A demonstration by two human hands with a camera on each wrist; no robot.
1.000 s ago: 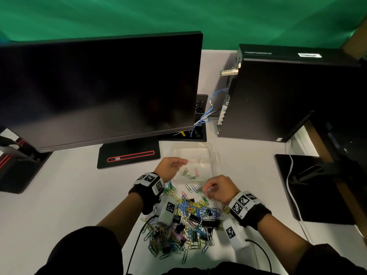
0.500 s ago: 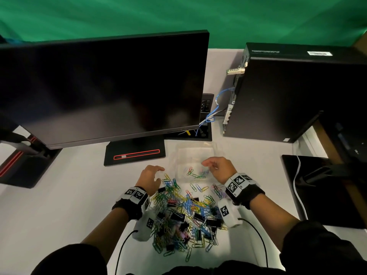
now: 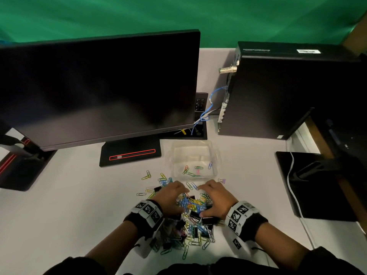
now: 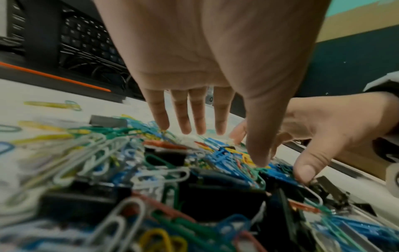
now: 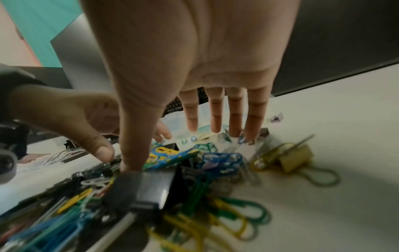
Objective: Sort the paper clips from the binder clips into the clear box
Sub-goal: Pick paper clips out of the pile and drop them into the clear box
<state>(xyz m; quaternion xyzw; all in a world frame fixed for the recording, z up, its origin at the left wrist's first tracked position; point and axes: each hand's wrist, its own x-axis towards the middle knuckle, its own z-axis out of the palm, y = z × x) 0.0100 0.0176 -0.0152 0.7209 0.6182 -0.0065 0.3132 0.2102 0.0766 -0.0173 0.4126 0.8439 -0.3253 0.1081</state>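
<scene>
White desk (image 3: 59,215): two hands, one clear box (image 3: 191,158), one clip pile (image 3: 190,221).

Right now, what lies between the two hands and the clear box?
In the head view, two loose paper clips lie on the table between the left hand, the right hand and the clear box.

Big black monitor (image 3: 99,88) takes up the left side of the white counter (image 3: 59,215), screen dark, sitting on a flat black stand (image 3: 130,152) with a red outlined strip along the front. On the right there's a black computer tower (image 3: 278,92) with a blue cable (image 3: 208,108) looping off its back panel down toward a black keyboard (image 3: 199,104) tucked behind the monitor. Far right, a black pad (image 3: 317,185) with a white cord (image 3: 293,187) running across it. Green backdrop (image 3: 178,14) behind everything.
</scene>
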